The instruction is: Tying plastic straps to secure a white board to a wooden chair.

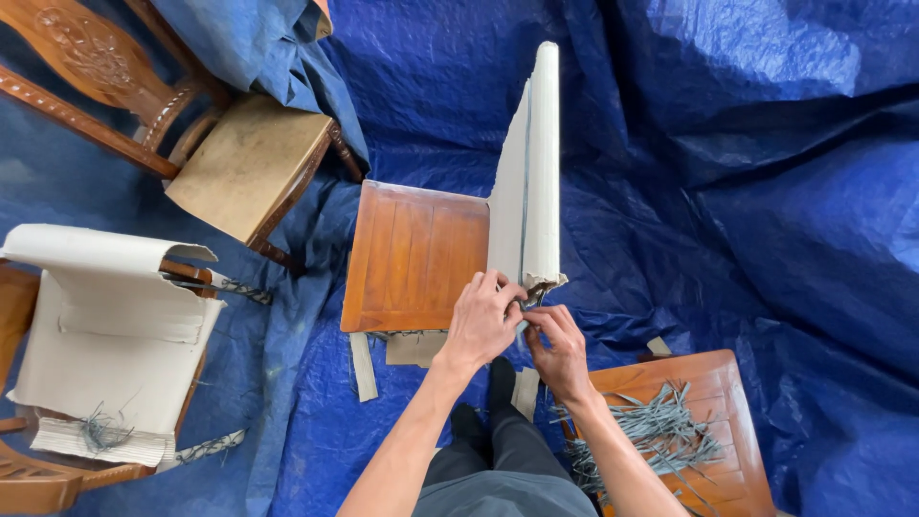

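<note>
Matt grey cardboard roll [536, 182] with frayed edge, glossy varnished wood stool top [412, 254] left of the grips, crinkly shiny blue plastic tarp [747, 191] beneath, grey fibre strips [661, 431] lower right.

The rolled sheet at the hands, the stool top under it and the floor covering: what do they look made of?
Rolled sheet: probably thick paper or card, matte off-white, torn ragged at its lower end. Stool top: varnished reddish-brown wood, with plank lines and sheen. Floor covering: likely a woven plastic tarpaulin, blue, crinkled and glossy.

two bare forearms, left hand [481, 321], right hand [558, 343], no sleeves, dark grey trousers, black footwear
</note>
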